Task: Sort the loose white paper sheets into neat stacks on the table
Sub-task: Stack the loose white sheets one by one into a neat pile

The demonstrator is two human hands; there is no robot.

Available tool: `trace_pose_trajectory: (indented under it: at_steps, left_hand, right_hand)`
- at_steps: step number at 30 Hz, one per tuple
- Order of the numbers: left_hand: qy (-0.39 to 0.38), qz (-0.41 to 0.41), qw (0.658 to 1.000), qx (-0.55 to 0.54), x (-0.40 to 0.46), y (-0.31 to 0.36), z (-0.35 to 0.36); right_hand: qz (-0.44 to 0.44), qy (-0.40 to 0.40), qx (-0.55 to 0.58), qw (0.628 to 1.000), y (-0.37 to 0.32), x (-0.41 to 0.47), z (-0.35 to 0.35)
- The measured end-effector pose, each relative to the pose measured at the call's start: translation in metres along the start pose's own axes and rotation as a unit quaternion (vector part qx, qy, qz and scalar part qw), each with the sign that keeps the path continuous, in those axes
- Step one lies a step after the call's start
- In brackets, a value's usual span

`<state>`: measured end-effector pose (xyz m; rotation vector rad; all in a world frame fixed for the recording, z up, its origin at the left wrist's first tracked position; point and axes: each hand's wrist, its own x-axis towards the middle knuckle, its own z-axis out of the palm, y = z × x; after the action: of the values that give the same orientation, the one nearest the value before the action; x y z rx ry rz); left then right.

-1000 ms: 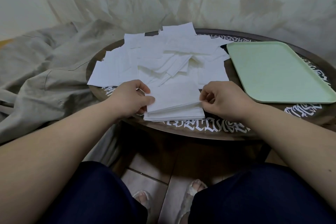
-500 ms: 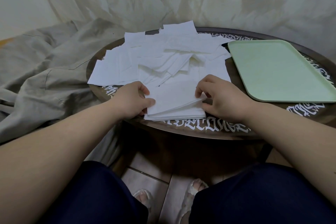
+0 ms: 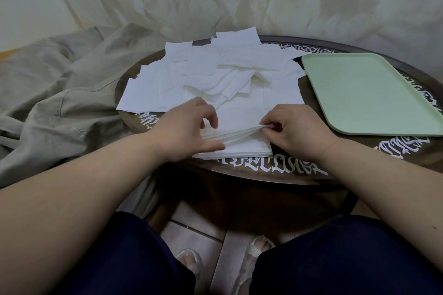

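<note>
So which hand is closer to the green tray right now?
Right. The right hand pinches the top sheets of the neat stack just left of the green tray, not touching it. The left hand is on the stack's far side, farther away.

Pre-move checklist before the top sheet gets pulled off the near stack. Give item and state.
1. Right hand pinches the right edge of the top sheet: ok.
2. Only one sheet lifted: cannot tell, the edge looks bunched.
3. Left hand on the near stack, thumb steadying it: ok.
4. Stack edges squared: ok along the near edge.
5. Green tray free of paper: ok.
6. Loose pile sorted: not ok, sheets overlap at mixed angles.
</note>
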<state>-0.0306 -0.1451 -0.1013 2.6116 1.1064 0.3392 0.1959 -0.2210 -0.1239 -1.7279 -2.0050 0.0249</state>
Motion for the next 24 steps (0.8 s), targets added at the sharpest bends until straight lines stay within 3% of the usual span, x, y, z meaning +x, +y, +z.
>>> trace_pose_trajectory:
  at_steps: [5,10,14,17,21,24]
  left_hand:
    - [-0.041,0.028,0.995,0.087,0.002,-0.001,0.004]
    - [-0.025,0.026,0.994,0.1,0.002,0.0,0.002]
    - [-0.011,-0.005,0.995,0.099,0.004,-0.008,0.001]
    - [0.033,-0.028,0.996,0.083,0.003,-0.014,0.0]
    - [0.095,-0.095,0.99,-0.047,0.002,-0.017,0.0]
    - [0.115,-0.136,0.962,-0.207,0.0,-0.016,-0.002]
  right_hand:
    - [0.025,-0.003,0.004,1.0,-0.002,-0.001,-0.002]
    - [0.053,0.009,0.027,0.998,-0.005,-0.001,-0.002]
    - [0.06,-0.034,0.03,0.997,-0.006,-0.001,-0.004]
    - [0.067,-0.03,0.037,0.997,-0.006,0.0,-0.004]
    - [0.083,0.027,0.073,0.994,-0.008,0.002,-0.003]
    - [0.074,0.07,0.108,0.989,-0.011,0.004,-0.002]
